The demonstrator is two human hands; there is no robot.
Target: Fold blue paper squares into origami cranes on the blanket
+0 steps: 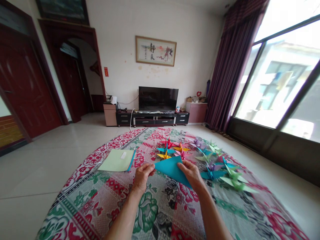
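Paper (pixel 170 169) tapers leftward, its long axis slanting down rightward.

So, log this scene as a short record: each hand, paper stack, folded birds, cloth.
left hand: pinching left corner of blue paper
right hand: gripping the same paper's right side
paper stack: pale green on top, left of the hands
folded birds: several colours, beyond hands and to the right
cloth: floral, under the stack and birds
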